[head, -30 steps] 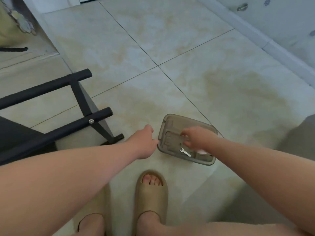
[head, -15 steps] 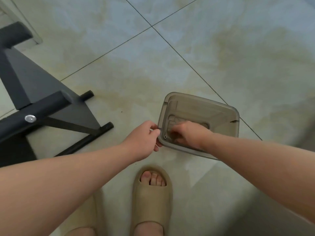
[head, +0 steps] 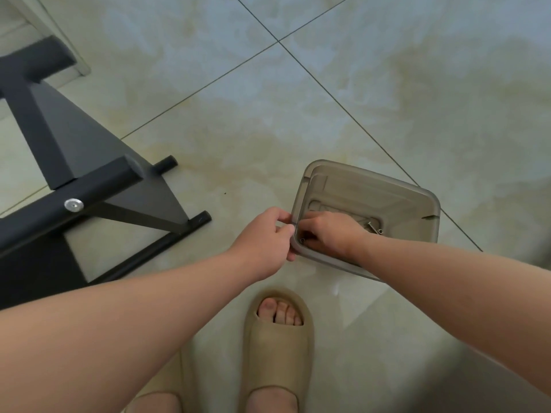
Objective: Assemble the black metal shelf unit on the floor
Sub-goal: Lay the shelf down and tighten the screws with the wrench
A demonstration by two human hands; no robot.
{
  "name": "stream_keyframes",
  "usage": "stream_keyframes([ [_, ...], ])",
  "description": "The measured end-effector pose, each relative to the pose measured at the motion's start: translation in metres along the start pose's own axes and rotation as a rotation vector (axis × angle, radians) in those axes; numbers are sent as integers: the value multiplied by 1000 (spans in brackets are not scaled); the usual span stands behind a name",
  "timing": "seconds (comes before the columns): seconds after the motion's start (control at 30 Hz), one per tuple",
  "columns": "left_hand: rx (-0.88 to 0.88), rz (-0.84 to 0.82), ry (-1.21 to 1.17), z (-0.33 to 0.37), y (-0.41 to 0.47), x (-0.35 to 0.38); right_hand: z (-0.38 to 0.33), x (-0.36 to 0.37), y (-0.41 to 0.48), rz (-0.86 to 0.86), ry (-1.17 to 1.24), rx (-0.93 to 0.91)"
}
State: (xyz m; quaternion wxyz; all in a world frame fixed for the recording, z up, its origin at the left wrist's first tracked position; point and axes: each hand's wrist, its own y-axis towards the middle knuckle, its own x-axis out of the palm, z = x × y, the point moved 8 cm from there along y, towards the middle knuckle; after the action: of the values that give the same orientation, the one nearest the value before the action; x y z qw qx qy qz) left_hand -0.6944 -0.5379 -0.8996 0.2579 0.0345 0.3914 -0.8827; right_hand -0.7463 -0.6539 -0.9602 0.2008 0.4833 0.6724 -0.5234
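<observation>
**Picking hardware from the tray beside the half-built frame**

At the far left, the black metal shelf frame (head: 89,180) lies on the pale tiled floor (head: 387,99). Its square tubes are joined by a round silver bolt head (head: 73,205), and a thin foot bar lies on the side nearest the person. The frame looks stiff and fairly heavy, and its smooth paint would likely slide and scrape on tile. I judge the thick tubes close to a bolted joint the best place to grip it, rather than the thin diagonal brace.

Further right, apart from the frame, is the left hand (head: 262,236). Its fingers are curled, and thumb and fingertips appear to pinch the left rim of the translucent grey plastic tray (head: 372,186), steadying it. The tray looks light and would probably skate on the tile if let go.

The right hand (head: 331,234) is inside the tray, knuckles up, fingers bent down into the near-left corner. Whether they have closed on anything is hidden. A few small silver fasteners (head: 374,228) lie loose on the tray bottom just beyond the wrist. They are hard, tiny and apt to roll, so they call for a fingertip pinch.

Below the hands stands a foot in a tan foam slide sandal (head: 277,338).
</observation>
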Motion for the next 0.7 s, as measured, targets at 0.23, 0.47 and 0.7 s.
stream_keyframes([
  [0.23,-30,-12,-1,2,-3,2,-1,-4,-2,18,-34,8],
  [0.47,-98,-29,87,8,-10,-1,-6,-37,-35,68,0,-9],
  [0.7,-109,94,-75,57,-53,-47,-57,-139,-91,338,81,-11],
])
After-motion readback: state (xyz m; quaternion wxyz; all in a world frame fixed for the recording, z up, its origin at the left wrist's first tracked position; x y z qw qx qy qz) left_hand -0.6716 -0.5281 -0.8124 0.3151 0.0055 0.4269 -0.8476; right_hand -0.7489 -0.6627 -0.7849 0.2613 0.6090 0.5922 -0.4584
